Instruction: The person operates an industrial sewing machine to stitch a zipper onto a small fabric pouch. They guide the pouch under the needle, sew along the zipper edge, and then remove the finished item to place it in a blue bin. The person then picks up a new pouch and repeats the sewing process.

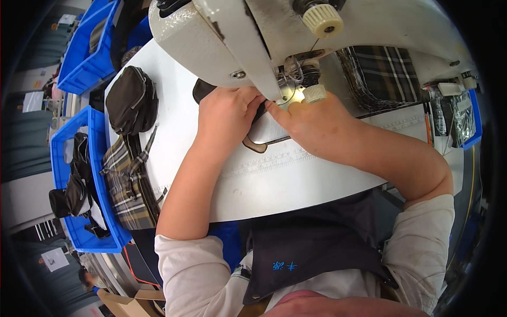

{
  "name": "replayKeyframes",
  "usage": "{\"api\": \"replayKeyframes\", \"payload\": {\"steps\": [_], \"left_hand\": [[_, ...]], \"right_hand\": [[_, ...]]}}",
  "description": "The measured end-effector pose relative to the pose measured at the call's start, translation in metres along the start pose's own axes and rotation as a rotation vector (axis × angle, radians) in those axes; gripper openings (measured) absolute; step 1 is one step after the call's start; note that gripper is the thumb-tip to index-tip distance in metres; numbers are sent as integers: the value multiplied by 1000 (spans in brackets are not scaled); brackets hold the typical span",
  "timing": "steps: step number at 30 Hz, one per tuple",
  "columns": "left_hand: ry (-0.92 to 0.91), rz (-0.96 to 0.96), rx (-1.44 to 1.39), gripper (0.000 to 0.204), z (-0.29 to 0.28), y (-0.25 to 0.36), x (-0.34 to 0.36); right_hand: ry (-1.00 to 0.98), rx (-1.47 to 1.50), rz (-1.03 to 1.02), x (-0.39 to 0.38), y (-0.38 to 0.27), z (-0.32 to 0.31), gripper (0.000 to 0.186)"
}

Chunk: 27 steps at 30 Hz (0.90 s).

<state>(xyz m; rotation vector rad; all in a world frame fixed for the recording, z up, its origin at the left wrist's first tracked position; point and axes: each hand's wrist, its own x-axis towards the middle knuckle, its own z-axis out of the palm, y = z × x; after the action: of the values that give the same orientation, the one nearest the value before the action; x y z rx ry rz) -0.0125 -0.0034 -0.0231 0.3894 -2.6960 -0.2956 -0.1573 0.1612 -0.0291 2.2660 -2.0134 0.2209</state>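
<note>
A white sewing machine (pixel 211 42) with a lit needle area stands over the white worktable (pixel 248 195). My left hand (pixel 227 113) has its fingers pinched on a dark fabric piece (pixel 259 111) just left of the presser foot. My right hand (pixel 317 124) is curled beside it, index finger on that piece, right at the needle area; what the other fingers hold is hidden. Part of another dark piece (pixel 202 88) shows behind my left hand.
A dark zipped pouch (pixel 127 100) and plaid fabric (pixel 129 185) lie at left, beside blue bins (pixel 97 243), the lower holding dark pieces. Stacked plaid panels (pixel 383 76) lie behind the right hand; tools and packets (pixel 451 116) sit far right. A person (pixel 87 277) appears lower left.
</note>
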Motion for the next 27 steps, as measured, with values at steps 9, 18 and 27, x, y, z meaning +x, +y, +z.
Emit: {"api": "replayKeyframes", "payload": {"steps": [9,18,27], "left_hand": [[20,-74,38,14,1,2,-2],[-235,-80,-241,72,-26,1,-18],[-315,-212,-255,45,-43,13,-17]], "right_hand": [[19,-64,1,3,0,-1,54],[229,41,-62,3,8,12,24],[107,97,-44,-1,-1,-3,27]]}}
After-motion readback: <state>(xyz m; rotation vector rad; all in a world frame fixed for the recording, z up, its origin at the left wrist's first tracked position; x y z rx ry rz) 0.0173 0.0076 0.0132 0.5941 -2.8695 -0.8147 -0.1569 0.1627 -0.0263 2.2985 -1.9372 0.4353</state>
